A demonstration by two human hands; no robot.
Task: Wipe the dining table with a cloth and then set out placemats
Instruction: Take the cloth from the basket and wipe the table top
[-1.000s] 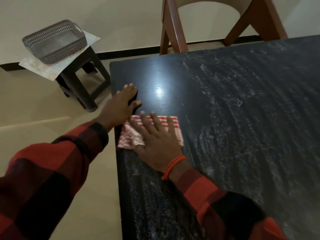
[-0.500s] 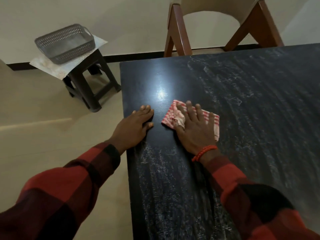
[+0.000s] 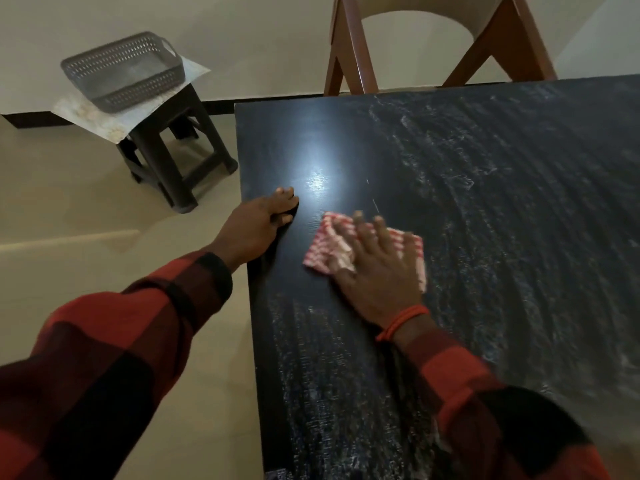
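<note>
On the dark table (image 3: 485,202), near its left edge, my right hand (image 3: 377,278) lies flat on the red-and-white checked cloth (image 3: 332,244), fingers straight and slightly spread, pressing it down onto the wood. The cloth is bunched a little under my thumb side and sticks out to the left and right of my palm. An orange band (image 3: 398,323) circles that wrist, just above the red-and-black checked sleeve (image 3: 485,410).

My left hand (image 3: 259,226) rests at the table's left edge, just beside the cloth but not touching it; the fingers lie together on the top and the thumb side hangs by the rim. A bright glare spot sits on the wood between the two hands and a bit farther out. Pale smeary streaks cover much of the table to the right and toward me.

Off to the left, well apart from the table, a dark stool (image 3: 173,157) stands on the pale floor. A light, patterned mat (image 3: 104,119) lies across its seat, overhanging the edges, and a grey perforated basket (image 3: 121,71) sits on that. Beyond the far edge of the table stands a brown wooden chair (image 3: 349,50), pushed close.
</note>
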